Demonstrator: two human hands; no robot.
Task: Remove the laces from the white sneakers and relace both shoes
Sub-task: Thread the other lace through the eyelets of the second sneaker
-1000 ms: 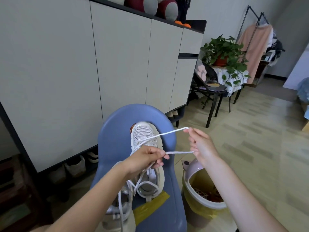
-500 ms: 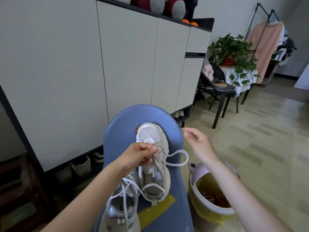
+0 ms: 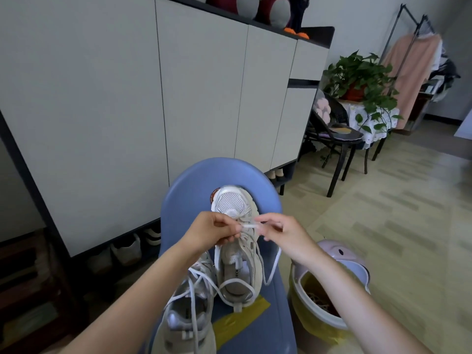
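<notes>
Since half a second ago, right hand (image 3: 283, 232) has been brought in from the open air to meet left hand (image 3: 213, 232) over the forefoot of the far sneaker (image 3: 236, 241); the loop of lace (image 3: 249, 226) that stood out to the right has been drawn in.

Head view. Both hands are seen pinching the lace between fingertips, a short white stretch held taut between them just above the eyelets. Slack lace trails down the right side of the far sneaker and loops across its heel opening. Far sneaker lies toe away, on the seat of a blue chair (image 3: 194, 185), which serves as the surface. Near sneaker (image 3: 186, 320), silver-grey, is placed just beside it on the left, nearer the camera, its own laces loose and crossing. Part of the near sneaker is covered by the left forearm. Yellow tape (image 3: 240, 320) is stuck on the seat below the far sneaker's heel.

Around: a pink bin (image 3: 329, 290) with a yellow liner stands on the floor just right of the chair, partly hidden by the right forearm. White cabinet (image 3: 102, 111) fills the left, shoes tucked under it. Further right, a black chair (image 3: 337, 139), a potted plant (image 3: 360, 77) and a clothes rack (image 3: 413, 62) are seen. Floor is pale patterned tile.
</notes>
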